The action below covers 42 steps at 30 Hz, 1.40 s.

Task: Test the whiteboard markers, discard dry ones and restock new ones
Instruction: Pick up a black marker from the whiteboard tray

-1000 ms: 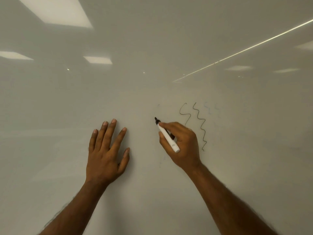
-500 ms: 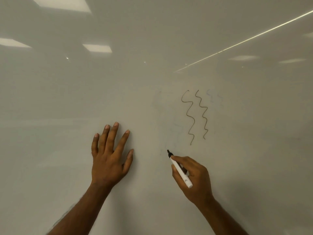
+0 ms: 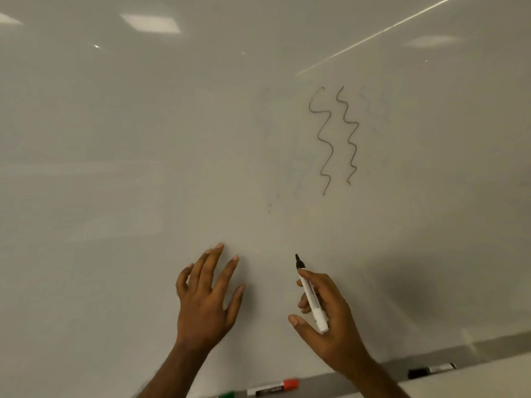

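My right hand holds an uncapped black-tipped white marker, tip pointing up, a little off the whiteboard. My left hand hovers open beside it, fingers spread, lifted slightly from the board. Two dark wavy test lines stand on the board above the hands. On the tray along the board's bottom edge lie a red-capped marker, a green cap or marker end and a black-capped marker.
Faint erased marks sit left and right of the wavy lines. Ceiling lights reflect in the glossy board surface. The tray ledge runs along the lower right.
Both hands have dropped lower on the board and drawn back from it. The view has tilted down, bringing the tray and its markers into sight. No new line appeared.
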{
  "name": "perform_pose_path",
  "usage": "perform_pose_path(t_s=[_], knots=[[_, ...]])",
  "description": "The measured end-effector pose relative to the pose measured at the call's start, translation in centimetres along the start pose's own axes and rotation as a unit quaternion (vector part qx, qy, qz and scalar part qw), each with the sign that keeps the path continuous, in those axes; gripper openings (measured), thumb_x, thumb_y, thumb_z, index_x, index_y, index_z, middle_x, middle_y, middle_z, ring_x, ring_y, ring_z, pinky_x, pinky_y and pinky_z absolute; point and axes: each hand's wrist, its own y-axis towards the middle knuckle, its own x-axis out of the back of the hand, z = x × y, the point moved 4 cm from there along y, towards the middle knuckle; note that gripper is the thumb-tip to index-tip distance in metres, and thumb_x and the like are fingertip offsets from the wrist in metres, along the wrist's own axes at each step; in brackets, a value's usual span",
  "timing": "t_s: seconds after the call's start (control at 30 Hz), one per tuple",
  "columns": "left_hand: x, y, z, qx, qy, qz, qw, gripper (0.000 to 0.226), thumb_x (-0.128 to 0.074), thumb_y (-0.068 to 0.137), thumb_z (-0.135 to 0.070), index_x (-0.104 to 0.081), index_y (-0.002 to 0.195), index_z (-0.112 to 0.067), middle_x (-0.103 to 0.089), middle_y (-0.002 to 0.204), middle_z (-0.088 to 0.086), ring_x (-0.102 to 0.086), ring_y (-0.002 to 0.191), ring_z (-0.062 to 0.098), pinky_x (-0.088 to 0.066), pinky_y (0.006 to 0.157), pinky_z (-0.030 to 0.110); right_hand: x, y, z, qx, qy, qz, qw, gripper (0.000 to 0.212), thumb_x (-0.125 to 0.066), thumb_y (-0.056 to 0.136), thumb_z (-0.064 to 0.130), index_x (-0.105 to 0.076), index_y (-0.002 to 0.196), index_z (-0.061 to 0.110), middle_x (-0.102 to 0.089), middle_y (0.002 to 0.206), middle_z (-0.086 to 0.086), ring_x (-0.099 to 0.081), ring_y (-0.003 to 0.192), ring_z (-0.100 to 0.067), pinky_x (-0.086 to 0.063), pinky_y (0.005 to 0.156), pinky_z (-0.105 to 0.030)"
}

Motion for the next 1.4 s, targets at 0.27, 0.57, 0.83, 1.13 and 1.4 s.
perform_pose_path(t_s=[0.27,0.57,0.83,1.13,1.4], knots=[[-3.2,-8.0,-2.0,0.005,-0.072,0.116,0.991,0.044,-0.064,0.088,-0.034,-0.061,0.129,-0.017,-0.052,0.141,0.010,-0.046,0.130,0.025,-0.033,0.102,0.043,-1.1,-6.3,-5.8,-0.098,-0.044,0.047,0.993,0.040,-0.069,0.088,0.008,-0.059,0.124,0.022,-0.056,0.111,0.009,-0.062,0.087,-0.016,-0.052,0.073,-0.021],[-8.9,-18.5,-2.1,0.121,-0.122,0.388,0.906,0.010,-0.066,0.086,-0.016,-0.071,0.094,-0.017,-0.067,0.092,0.000,-0.063,0.084,0.026,-0.051,0.064,0.035,-1.9,-13.7,-12.1,-0.234,-0.084,0.115,0.962,0.046,-0.060,0.090,0.000,-0.055,0.123,0.031,-0.064,0.105,0.010,-0.064,0.079,-0.012,-0.058,0.070,-0.027],[-11.4,-23.9,-3.5,0.152,-0.116,0.548,0.815,0.025,-0.053,0.094,-0.029,-0.064,0.115,-0.022,-0.055,0.121,-0.001,-0.054,0.112,0.022,-0.050,0.087,0.036,-3.0,-17.2,-14.4,-0.326,-0.099,0.133,0.931,0.042,-0.062,0.090,0.005,-0.053,0.118,0.035,-0.064,0.107,0.005,-0.064,0.074,-0.011,-0.056,0.067,-0.021],[-13.1,-25.6,-4.4,0.166,-0.107,0.537,0.820,0.025,-0.052,0.095,-0.020,-0.063,0.117,-0.021,-0.060,0.120,0.000,-0.055,0.110,0.020,-0.047,0.090,0.033,-3.5,-19.1,-15.6,-0.368,-0.093,0.167,0.910,0.033,-0.060,0.092,0.011,-0.057,0.122,0.023,-0.063,0.107,0.003,-0.063,0.080,-0.012,-0.055,0.070,-0.019],[-14.9,-26.1,-4.4,0.212,-0.143,0.544,0.800,0.024,-0.055,0.095,-0.009,-0.067,0.114,-0.013,-0.055,0.113,0.005,-0.061,0.096,0.025,-0.048,0.084,0.031,-3.0,-19.4,-15.7,-0.372,-0.092,0.168,0.908,0.033,-0.060,0.091,0.010,-0.059,0.122,0.022,-0.062,0.103,0.004,-0.060,0.077,-0.009,-0.050,0.064,-0.016]])
